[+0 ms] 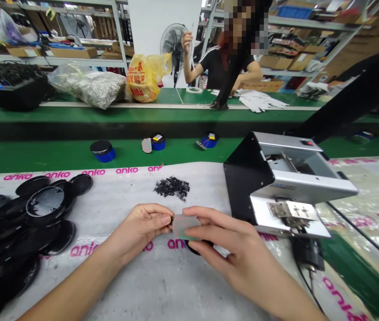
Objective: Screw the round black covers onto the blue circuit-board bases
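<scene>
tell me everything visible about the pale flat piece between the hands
The pale flat piece is greyish white with a faint green tint low down, perhaps translucent plastic. The right hand grips it, covering part of it. At its left edge, the left hand holds a small black part. It appears raised above the white sheet; its detail is blurred.

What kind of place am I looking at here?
Probably a small assembly workshop: there is a pile of round black parts on the bench, a metal bench machine beside the hands, and shelves stacked with cardboard boxes behind.
</scene>
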`<action>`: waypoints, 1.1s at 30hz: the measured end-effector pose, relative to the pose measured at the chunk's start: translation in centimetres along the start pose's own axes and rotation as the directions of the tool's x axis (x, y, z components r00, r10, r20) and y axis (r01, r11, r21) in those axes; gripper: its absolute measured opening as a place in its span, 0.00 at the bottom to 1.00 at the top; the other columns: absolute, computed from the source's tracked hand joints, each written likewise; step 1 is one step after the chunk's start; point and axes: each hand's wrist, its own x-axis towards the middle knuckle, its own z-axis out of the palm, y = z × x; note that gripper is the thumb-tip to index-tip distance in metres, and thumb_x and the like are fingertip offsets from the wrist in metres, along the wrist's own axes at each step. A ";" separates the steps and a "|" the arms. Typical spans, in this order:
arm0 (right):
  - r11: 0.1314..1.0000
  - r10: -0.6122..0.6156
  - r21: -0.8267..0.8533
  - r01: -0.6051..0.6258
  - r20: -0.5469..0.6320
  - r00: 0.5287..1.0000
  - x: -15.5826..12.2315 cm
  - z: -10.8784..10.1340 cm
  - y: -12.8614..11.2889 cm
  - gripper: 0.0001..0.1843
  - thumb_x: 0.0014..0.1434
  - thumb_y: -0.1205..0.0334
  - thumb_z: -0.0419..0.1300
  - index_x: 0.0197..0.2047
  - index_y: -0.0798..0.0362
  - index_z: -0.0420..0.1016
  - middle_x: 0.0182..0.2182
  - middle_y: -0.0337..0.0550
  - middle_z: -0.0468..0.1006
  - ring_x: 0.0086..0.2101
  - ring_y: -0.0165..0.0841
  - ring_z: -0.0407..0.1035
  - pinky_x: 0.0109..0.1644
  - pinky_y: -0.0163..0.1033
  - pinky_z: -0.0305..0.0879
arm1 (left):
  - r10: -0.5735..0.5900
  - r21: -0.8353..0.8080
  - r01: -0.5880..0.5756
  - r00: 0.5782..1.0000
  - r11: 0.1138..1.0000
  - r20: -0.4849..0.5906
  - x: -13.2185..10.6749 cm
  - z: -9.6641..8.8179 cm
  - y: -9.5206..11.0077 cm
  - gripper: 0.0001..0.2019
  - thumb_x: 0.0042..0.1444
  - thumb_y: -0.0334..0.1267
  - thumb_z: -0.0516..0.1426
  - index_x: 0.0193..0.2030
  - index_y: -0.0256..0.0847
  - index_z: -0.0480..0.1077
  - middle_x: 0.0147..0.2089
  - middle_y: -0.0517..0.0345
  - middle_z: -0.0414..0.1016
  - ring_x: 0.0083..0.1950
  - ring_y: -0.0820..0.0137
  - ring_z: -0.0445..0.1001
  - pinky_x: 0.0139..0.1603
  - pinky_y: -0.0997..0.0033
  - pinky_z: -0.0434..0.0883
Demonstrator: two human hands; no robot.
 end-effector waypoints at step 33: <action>0.998 -0.055 -0.004 0.055 -0.036 0.998 0.1 0.3 0.4 0.11 0.63 0.70 0.59 0.46 0.47 0.78 0.56 0.37 0.75 0.46 0.28 0.76 0.51 0.30 0.72 | 0.099 0.061 -0.095 0.994 0.994 -0.053 -0.5 0.8 0.1 0.07 0.43 0.37 0.72 0.29 0.38 0.82 0.25 0.59 0.79 0.28 0.77 0.72 0.33 0.79 0.70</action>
